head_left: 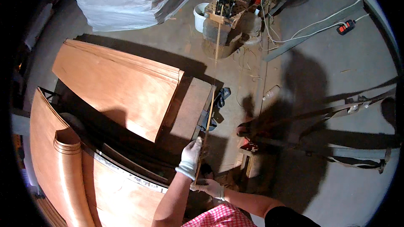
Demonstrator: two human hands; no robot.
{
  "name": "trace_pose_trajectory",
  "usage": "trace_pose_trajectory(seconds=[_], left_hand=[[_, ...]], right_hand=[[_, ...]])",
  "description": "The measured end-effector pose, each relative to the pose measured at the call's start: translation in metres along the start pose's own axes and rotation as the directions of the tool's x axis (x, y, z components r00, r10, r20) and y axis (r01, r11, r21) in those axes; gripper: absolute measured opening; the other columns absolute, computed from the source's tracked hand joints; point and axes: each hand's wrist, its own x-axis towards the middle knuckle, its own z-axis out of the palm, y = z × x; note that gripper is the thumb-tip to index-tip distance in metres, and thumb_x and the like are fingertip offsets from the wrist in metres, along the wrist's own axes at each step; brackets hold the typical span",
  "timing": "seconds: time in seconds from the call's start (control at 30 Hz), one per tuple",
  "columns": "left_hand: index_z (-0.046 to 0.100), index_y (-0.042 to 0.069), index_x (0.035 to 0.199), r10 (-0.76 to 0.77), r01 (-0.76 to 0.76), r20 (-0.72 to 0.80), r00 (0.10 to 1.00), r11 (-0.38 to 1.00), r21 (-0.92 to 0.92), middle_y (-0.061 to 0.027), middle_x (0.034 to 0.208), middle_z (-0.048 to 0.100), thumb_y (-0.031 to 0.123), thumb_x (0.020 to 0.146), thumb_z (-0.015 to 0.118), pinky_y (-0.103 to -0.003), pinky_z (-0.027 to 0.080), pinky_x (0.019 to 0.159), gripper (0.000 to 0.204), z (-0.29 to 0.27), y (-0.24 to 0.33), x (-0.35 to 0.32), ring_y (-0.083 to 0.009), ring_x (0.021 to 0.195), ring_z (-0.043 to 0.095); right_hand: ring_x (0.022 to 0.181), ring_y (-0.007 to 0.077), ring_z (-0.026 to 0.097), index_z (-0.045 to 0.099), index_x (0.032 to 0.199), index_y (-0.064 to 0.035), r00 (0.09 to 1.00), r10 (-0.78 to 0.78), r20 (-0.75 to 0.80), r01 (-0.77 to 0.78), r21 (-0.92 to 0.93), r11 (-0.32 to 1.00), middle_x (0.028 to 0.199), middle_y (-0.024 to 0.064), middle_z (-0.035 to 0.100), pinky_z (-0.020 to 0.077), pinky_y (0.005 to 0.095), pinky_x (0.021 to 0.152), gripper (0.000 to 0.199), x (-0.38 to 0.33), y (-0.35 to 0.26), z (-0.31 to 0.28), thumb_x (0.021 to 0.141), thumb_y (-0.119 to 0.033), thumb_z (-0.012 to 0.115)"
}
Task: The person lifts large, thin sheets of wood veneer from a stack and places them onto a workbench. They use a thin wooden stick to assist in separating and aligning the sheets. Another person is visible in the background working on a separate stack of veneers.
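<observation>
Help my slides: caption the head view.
Gloved left hand and right hand hold a long thin strip beside wooden sheets.

no readable text, labels, numbers

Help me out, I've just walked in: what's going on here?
A person's gloved left hand and right hand hold a long, thin strip, the right hand near its close end. The strip runs forward toward a small machine; I can't tell whether they touch. Brown sheets lie to the left.
</observation>
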Motion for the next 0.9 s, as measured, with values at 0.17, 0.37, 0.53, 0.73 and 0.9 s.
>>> trace_pose_trajectory(seconds=[0.17,0.37,0.53,0.73,0.9], left_hand=[[0.064,-0.003,0.109,0.299,-0.287,0.014,0.954,0.898,0.333,-0.0062,0.085,0.068,0.026,0.086,0.073,-0.025,0.052,0.072,0.037,-0.007,0.012,-0.053,-0.0114,0.079,0.064],[0.064,-0.003,0.105,0.101,-0.091,-0.079,0.992,0.989,0.113,-0.0071,0.079,0.068,0.014,0.093,0.062,-0.026,0.054,0.054,0.021,-0.002,0.008,-0.076,-0.0117,0.063,0.065],[0.061,0.002,0.097,-0.116,0.237,0.302,0.946,0.884,-0.403,-0.0060,0.075,0.063,0.021,0.098,0.053,-0.029,0.049,0.054,0.021,-0.019,0.000,-0.078,-0.0164,0.061,0.060],[0.061,0.007,0.092,-0.059,0.417,0.481,0.875,0.596,-0.686,-0.0065,0.076,0.063,0.034,0.097,0.053,-0.037,0.053,0.062,0.029,-0.040,-0.051,-0.080,-0.0207,0.067,0.061],[0.057,0.012,0.083,-0.260,0.439,0.361,0.895,0.384,-0.812,-0.0002,0.070,0.055,0.034,0.097,0.052,-0.037,0.046,0.061,0.026,-0.024,-0.048,-0.089,-0.0194,0.065,0.054]], right_hand=[[0.109,0.0210,0.061,0.057,0.124,-0.0042,0.991,-0.027,-0.132,-0.021,-0.353,0.935,0.116,0.0100,0.064,0.0477,0.0339,0.093,0.036,-0.010,-0.009,0.015,0.097,-0.029,0.053],[0.112,0.0314,0.060,0.055,0.131,-0.0173,0.997,0.063,-0.042,-0.039,-0.998,-0.057,0.120,0.0143,0.063,0.0488,0.0439,0.090,0.042,-0.003,0.008,0.004,0.090,-0.025,0.056],[0.090,0.0290,0.064,0.060,0.120,-0.0039,0.826,-0.564,-0.010,0.245,-0.894,0.376,0.107,0.0126,0.067,0.0509,0.0402,0.084,0.036,0.046,-0.016,-0.139,0.097,-0.029,0.048],[0.107,0.0219,0.060,0.052,0.125,-0.0097,0.919,-0.390,-0.060,0.363,0.517,0.776,0.119,0.0069,0.061,0.0474,0.0431,0.096,0.045,0.078,-0.289,-0.088,0.097,-0.044,0.049],[0.094,0.0230,0.066,0.061,0.107,-0.0090,0.801,-0.569,-0.186,0.518,0.692,0.503,0.095,0.0057,0.069,0.0513,0.0432,0.094,0.025,0.114,-0.316,-0.111,0.097,-0.030,0.052]])
